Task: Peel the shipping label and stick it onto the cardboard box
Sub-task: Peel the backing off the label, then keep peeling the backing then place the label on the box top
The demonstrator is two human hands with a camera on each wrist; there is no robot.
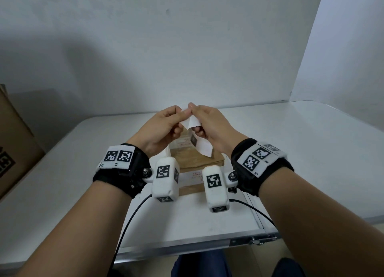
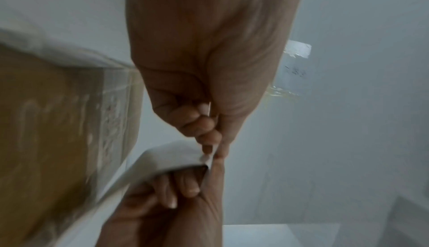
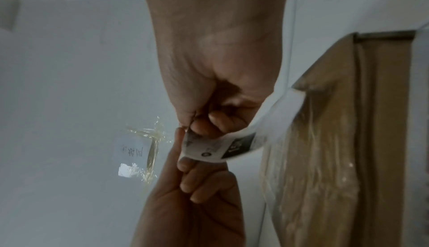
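Observation:
Both hands are raised over a brown cardboard box (image 1: 199,162) on the white table (image 1: 311,152). Between them hangs a white shipping label (image 1: 196,124), curled, with its lower end (image 1: 205,150) dangling over the box top. My left hand (image 1: 180,112) pinches the label's upper corner with thumb and forefinger. My right hand (image 1: 192,108) pinches the same corner right beside it. In the left wrist view the left hand (image 2: 212,152) grips the label (image 2: 167,157) edge. In the right wrist view the right hand (image 3: 192,128) holds the printed label (image 3: 232,146) with its black block, next to the box (image 3: 325,141).
A large cardboard carton (image 1: 12,141) stands at the left edge. A white wall rises close behind the table, with tape remnants (image 3: 148,141) stuck on it. The table's front edge carries a metal latch (image 1: 261,240). Black cables (image 1: 128,218) trail from the wrist cameras.

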